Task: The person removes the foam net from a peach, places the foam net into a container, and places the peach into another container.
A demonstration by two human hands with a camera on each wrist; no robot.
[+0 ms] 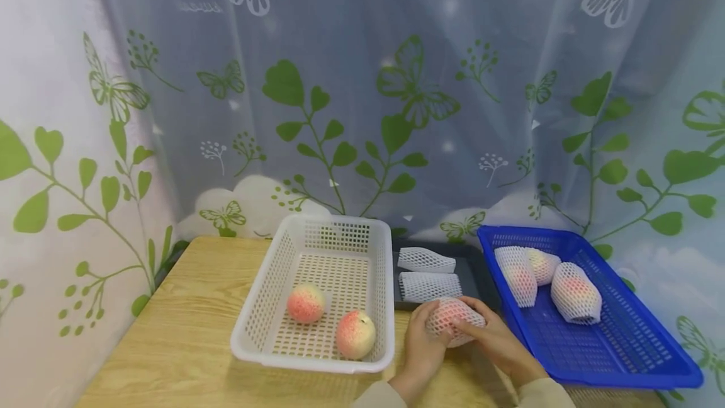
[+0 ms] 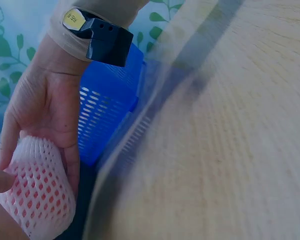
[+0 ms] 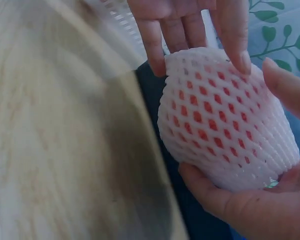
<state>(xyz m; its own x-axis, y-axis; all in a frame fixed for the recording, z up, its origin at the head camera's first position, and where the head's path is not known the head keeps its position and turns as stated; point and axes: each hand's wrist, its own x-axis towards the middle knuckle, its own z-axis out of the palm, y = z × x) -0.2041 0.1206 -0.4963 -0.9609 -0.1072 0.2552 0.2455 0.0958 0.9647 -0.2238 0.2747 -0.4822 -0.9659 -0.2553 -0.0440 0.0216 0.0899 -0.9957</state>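
Observation:
A red-and-cream peach in a white foam net [image 1: 456,315] is held between both hands over the table's front, just before the dark tray. My left hand [image 1: 423,346] grips its left side, thumb on the near face. On the other side, my right hand [image 1: 503,346] curls round it, the thumb also on the front. Close up in the right wrist view, the foam net [image 3: 210,115] covers the peach, with red showing through its diamond holes. Two bare peaches, one [image 1: 306,303] further left and one [image 1: 355,335] nearer, lie in the white basket [image 1: 313,365].
Two foam nets, one [image 1: 426,260] behind the other [image 1: 430,286], lie flat on the dark tray [image 1: 474,272]. At right, the blue basket [image 1: 629,339] contains netted peaches [image 1: 575,293]. Wooden table [image 1: 170,326] extends left; a patterned curtain [image 1: 351,112] hangs behind.

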